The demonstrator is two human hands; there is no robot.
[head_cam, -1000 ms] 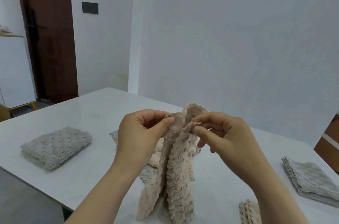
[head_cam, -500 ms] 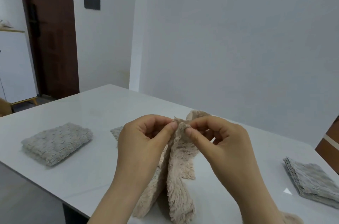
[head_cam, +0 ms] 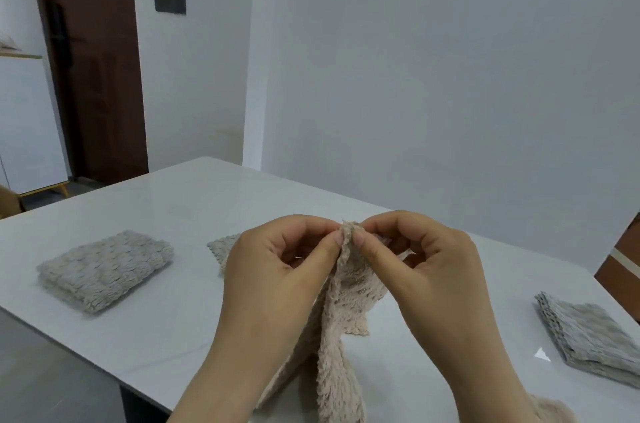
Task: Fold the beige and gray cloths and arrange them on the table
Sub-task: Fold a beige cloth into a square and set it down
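Thumb and forefinger of the left hand (head_cam: 277,270) pinch the top edge of the fluffy beige cloth (head_cam: 343,318), and the right hand (head_cam: 422,266) pinches the same edge from the other side, so both hands are grasping it, with the thumb tips almost together. The beige cloth hangs down from this pinch in long folds over the glossy white table (head_cam: 173,214). Its lower end is cut off by the bottom of the picture, and the left forearm covers part of it. Just to the left of the beige cloth, a corner of a pale scaly cloth (head_cam: 221,246) shows from behind the left hand. Most of it is hidden, and its colour is hard to tell. Further left of the beige cloth, well apart, a thick folded gray cloth (head_cam: 104,270) lies on the table. Far to the right of the beige cloth lies a thinner folded gray cloth (head_cam: 588,336), cut off by the picture edge. Below and to the right of the beige cloth, beside the right forearm, a small beige fluffy patch (head_cam: 554,408) is visible. I cannot tell if it belongs to the same cloth.
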